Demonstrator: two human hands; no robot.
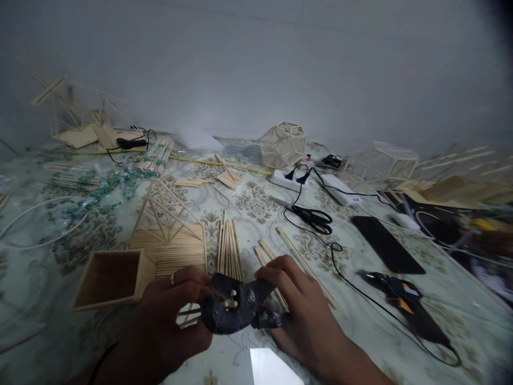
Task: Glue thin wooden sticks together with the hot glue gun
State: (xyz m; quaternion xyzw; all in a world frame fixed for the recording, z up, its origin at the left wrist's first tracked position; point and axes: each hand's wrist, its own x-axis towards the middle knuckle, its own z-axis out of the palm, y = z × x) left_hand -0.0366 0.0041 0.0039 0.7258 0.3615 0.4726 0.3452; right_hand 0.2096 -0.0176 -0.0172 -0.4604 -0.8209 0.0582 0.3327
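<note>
My right hand (306, 313) is closed around the handles of a dark hand cutter (226, 315) with curved jaws. Thin wooden sticks (230, 303) lie between those jaws, their cut ends facing me. My left hand (172, 315), a ring on one finger, grips the sticks just left of the jaws; its fingertips are close to the tool. Beside it stands an open-topped box made of sticks (108, 280). Behind the box lies a stick panel (172, 248) bearing a triangular stick frame (166, 214). A bundle of loose sticks (230, 246) lies just beyond the cutter.
Right of my hands lie black scissors (312, 218), a dark flat slab (387, 245) and a corded glue gun (409, 305). A power strip (289, 179) stands before a round stick lattice (282, 144). Plastic wrapping (120, 182) and packed sticks (156, 155) lie at left.
</note>
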